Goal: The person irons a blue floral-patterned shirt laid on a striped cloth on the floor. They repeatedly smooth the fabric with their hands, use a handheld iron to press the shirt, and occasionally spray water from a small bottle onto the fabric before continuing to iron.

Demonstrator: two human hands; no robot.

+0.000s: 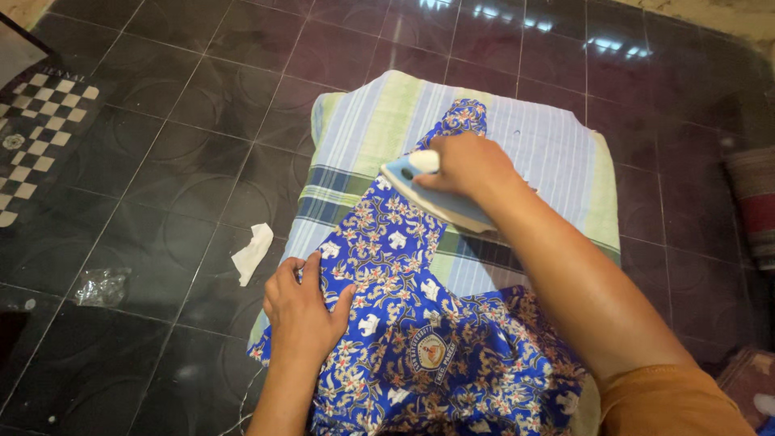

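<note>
The right hand (468, 165) grips a pale blue iron (428, 194) pressed on the blue floral garment (404, 323), which lies over a striped cloth (533, 137) on the dark tiled floor (178, 161). The left hand (305, 311), fingers spread, flattens the garment's near left edge.

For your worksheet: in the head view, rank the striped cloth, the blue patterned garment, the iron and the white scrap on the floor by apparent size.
1. Striped cloth and blue patterned garment: too alike to rank; the garment lies nearer the camera.
2. Iron, partly hidden by the right hand.
3. White scrap.
</note>
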